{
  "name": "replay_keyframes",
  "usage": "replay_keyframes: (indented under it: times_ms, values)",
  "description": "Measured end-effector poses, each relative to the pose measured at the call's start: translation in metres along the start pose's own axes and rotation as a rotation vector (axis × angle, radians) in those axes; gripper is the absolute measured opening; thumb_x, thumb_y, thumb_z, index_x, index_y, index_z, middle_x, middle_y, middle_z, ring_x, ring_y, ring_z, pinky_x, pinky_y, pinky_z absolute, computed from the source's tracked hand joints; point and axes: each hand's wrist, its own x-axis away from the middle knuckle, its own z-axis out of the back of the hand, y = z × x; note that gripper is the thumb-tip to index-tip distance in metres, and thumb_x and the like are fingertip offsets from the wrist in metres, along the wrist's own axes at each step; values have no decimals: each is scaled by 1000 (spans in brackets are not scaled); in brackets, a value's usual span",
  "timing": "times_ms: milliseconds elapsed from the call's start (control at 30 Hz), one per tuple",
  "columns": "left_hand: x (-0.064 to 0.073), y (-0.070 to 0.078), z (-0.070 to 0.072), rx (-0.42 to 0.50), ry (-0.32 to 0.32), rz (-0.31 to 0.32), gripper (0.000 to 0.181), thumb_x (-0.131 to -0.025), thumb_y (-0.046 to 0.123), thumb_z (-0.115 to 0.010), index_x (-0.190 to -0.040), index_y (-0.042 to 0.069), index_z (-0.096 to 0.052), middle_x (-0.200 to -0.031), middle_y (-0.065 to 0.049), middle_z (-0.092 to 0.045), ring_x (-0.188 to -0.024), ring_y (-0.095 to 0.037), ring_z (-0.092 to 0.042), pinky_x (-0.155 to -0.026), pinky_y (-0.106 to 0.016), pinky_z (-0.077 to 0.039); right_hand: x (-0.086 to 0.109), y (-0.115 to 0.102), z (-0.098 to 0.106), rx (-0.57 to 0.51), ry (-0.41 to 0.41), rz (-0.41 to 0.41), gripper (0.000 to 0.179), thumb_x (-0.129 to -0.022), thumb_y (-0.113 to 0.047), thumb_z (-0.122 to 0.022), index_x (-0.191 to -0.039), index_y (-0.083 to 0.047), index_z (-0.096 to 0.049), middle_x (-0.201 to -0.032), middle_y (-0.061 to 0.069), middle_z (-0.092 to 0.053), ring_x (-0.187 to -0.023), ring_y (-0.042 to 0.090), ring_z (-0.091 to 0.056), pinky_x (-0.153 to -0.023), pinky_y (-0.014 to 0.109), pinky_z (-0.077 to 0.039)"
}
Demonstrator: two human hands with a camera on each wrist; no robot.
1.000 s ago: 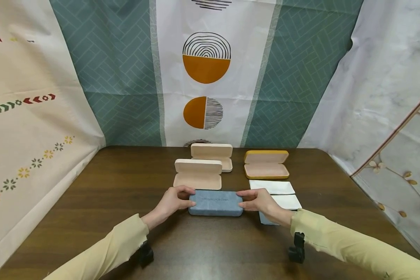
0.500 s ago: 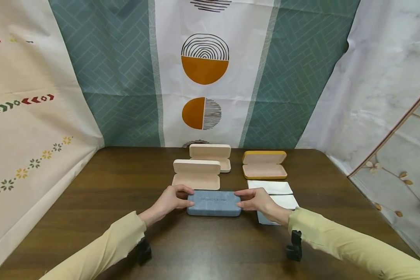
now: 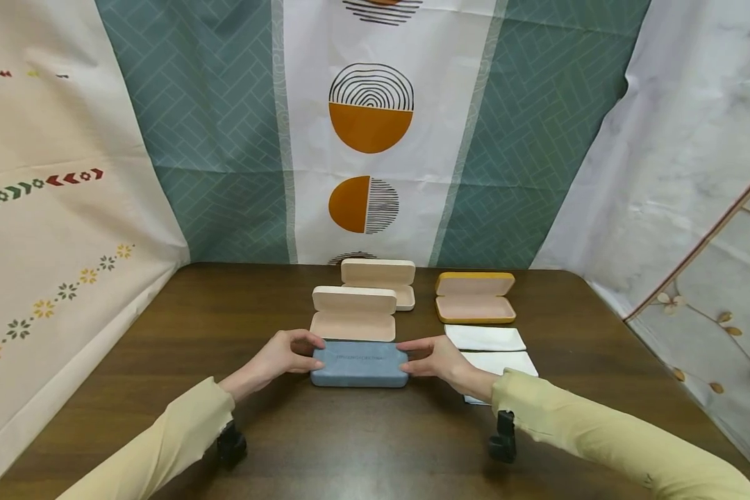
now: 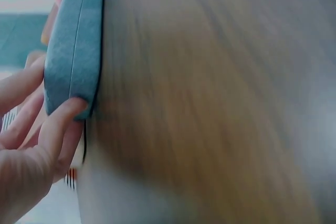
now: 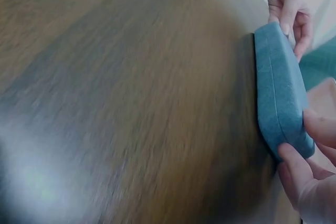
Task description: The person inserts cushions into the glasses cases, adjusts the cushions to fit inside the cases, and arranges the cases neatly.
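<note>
A closed blue glasses case (image 3: 359,364) with faint lettering on its lid lies on the brown table, between my two hands. My left hand (image 3: 285,357) grips its left end, thumb at the front edge and fingers toward the back. At the opposite end my right hand (image 3: 439,361) pinches the corner the same way. In the left wrist view the thumb presses the front side of the blue glasses case (image 4: 73,51). The right wrist view has both hands on the blue glasses case (image 5: 281,87), one at each end.
Just behind stands an open cream glasses case (image 3: 353,326), with another open cream case (image 3: 378,271) farther back. An open yellow glasses case (image 3: 475,309) is at the back right. Folded white cloths (image 3: 484,338) lie right of my right hand, partly covered by that arm.
Both hands have slid the blue glasses case to the left along the table. It now sits in front of the nearer cream case, and more of the white cloths shows.
</note>
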Motion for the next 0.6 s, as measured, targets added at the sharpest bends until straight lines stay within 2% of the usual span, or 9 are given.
replay_keyframes:
  times_ms: [133, 267, 467, 600]
  values:
    - [12, -3, 21, -17, -8, 17, 39, -73, 11, -76, -105, -2, -59, -111, -16, -52, -95, -27, -54, -72, -36, -49, -7, -4, -18, 98, -29, 66, 42, -74, -6, -74, -113, 3, -61, -113, 16, -58, -94, 26, -57, -73, 33, -49]
    - [24, -5, 42, -43, -5, 41, 40, -73, 12, -77, -106, -1, -59, -111, -16, -52, -93, -27, -54, -73, -36, -49, -17, -13, -39, 198, -39, 110, 41, -74, -9, -75, -112, 0, -63, -111, 12, -60, -90, 24, -59, -72, 31, -49]
    - [39, -14, 75, -78, -1, 61, 40, -74, 14, -76, -107, 0, -58, -111, -16, -52, -93, -27, -55, -74, -36, -49, -37, -19, -70, 229, -54, 132, 39, -75, -8, -74, -112, 0, -63, -109, 10, -61, -88, 21, -59, -71, 29, -49]
    - [51, -18, 98, -103, 1, 58, 41, -76, 13, -74, -109, -4, -56, -115, -18, -51, -102, -31, -50, -75, -36, -48, -52, -20, -91, 211, -53, 168, 38, -75, -7, -74, -111, 0, -64, -109, 10, -61, -87, 21, -60, -70, 25, -49]
